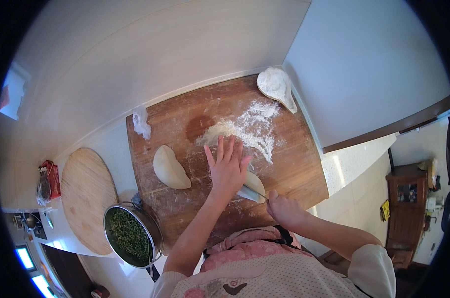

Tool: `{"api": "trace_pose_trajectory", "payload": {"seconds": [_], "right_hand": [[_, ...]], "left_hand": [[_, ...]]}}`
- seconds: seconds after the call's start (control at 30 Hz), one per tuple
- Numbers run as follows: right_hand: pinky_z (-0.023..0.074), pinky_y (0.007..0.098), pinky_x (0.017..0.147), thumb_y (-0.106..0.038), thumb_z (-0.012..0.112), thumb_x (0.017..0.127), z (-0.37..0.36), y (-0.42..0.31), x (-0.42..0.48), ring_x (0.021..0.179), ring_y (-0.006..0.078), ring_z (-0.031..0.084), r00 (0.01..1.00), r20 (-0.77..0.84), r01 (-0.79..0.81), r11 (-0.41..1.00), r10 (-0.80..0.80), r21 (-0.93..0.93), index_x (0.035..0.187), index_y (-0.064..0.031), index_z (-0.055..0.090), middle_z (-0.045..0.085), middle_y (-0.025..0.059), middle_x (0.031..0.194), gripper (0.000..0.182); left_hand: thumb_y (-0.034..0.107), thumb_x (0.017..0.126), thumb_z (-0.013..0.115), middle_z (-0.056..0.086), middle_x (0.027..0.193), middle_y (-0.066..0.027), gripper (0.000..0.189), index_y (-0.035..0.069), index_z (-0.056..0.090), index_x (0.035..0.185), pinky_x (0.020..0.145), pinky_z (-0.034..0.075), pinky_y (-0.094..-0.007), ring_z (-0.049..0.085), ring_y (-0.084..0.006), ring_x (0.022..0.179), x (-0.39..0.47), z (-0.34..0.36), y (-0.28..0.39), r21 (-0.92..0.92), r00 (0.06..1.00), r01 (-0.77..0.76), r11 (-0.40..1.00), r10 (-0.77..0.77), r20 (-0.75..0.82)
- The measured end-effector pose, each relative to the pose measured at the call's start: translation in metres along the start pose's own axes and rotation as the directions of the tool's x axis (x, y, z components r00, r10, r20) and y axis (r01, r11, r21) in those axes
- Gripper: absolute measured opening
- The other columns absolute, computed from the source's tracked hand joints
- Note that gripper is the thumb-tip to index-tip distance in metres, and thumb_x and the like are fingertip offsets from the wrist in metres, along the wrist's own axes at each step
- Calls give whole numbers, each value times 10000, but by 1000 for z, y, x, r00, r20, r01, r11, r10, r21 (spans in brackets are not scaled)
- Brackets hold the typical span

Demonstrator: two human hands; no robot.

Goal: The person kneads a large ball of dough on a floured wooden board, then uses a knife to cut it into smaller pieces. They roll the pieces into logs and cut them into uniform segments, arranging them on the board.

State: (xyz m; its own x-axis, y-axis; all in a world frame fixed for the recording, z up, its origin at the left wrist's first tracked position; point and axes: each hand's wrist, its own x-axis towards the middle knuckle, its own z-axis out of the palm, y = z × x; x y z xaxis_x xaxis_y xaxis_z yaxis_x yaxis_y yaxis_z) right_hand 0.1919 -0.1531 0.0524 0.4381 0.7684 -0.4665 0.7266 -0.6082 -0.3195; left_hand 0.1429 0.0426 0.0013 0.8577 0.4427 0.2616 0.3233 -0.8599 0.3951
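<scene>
My right hand grips the handle of a knife, whose blade lies at a piece of pale dough near the front of a floured wooden board. Over the left end of this dough is my left hand, palm down with fingers spread; what lies beneath its palm is hidden. A second piece of dough rests farther left on the board. Loose white flour is scattered beyond my left hand.
A scoop of flour sits at the board's far right corner, a crumpled plastic bag at its far left. Left of the board are a metal pot of chopped greens and a round wooden board. Walls border the back and right.
</scene>
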Motion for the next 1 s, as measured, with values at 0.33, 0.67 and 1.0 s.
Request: {"api": "trace_pose_trajectory", "payload": {"seconds": [0.33,0.67,1.0], "right_hand": [[539,383,476,-60,524,836,4,9,11,580,304,666,986,-46,156,980,-163,-123,876,10,461,625,165,680,102],[494,472,434,-149,503,888,44,43,17,488,372,608,967,-195,189,975,-163,118,856,7,429,598,190,585,176],[497,499,497,-181,556,905,22,60,-29,579,403,619,861,-508,81,978,30,194,1002,-37,455,620,190,716,201]], "left_hand": [[398,985,376,448,1415,-166,504,66,496,1344,1123,23,-603,254,-330,1407,-2,29,-16,89,988,37,995,-49,145],[419,972,404,403,1433,-197,568,19,421,1376,1124,91,-598,253,-370,1397,-2,43,-1,144,991,-10,989,-10,136],[340,956,491,367,1415,-284,597,-98,381,1346,1119,253,-434,318,-407,1341,-27,12,-45,-442,840,543,714,-448,307]]}}
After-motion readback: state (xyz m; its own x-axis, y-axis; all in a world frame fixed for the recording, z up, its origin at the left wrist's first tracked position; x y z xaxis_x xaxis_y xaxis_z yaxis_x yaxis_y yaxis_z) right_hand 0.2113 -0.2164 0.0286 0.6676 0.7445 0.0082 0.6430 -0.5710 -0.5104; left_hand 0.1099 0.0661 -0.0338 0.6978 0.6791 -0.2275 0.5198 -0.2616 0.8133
